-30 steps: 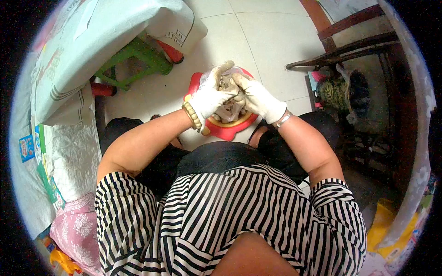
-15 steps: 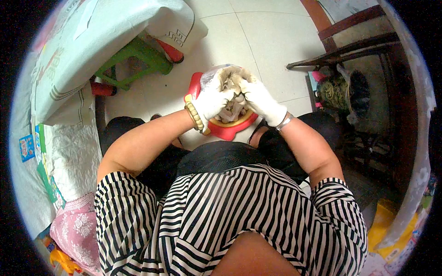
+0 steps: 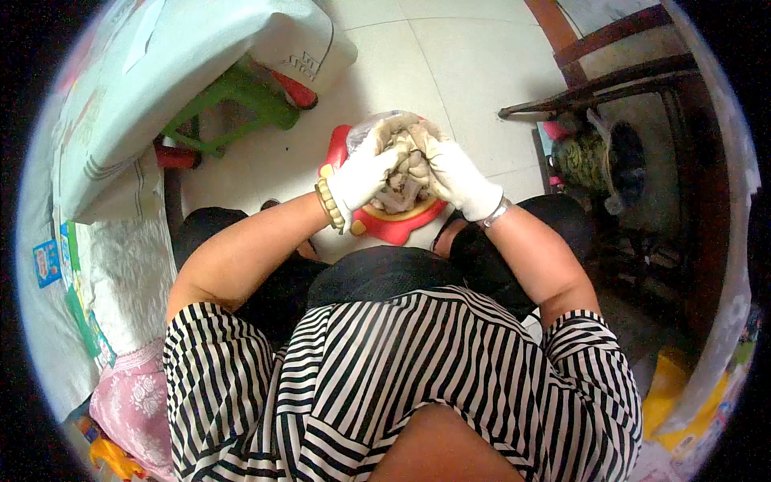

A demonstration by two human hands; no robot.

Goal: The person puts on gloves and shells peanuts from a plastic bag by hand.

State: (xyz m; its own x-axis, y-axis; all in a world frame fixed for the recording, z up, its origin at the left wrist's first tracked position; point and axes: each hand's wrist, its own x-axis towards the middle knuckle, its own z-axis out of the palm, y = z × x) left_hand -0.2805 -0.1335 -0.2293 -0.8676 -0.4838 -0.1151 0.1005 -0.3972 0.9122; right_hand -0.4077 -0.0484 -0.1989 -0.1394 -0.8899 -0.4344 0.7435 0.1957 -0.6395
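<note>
Both my hands wear white gloves, soiled grey-brown at the fingers. My left hand [image 3: 363,178] and my right hand [image 3: 459,178] curl from either side round a greyish-beige lumpy clump [image 3: 413,167], whose exact kind I cannot tell. Under them sits a red and yellow stool-like base [image 3: 395,230], partly covered by my gloves. A clear plastic bag [image 3: 365,132] lines its far side, and more pale lumps lie in it below my fingers.
On the left, a cloth-covered table [image 3: 193,48] stands over a green stool [image 3: 241,104] with red feet. Dark wooden furniture [image 3: 610,88] and a patterned round pot [image 3: 585,163] are on the right. Light tiles [image 3: 474,88] cover the floor ahead.
My fingers have shifted around the clump, and my hands are slightly farther apart. More of the lumps shows between the gloves.
</note>
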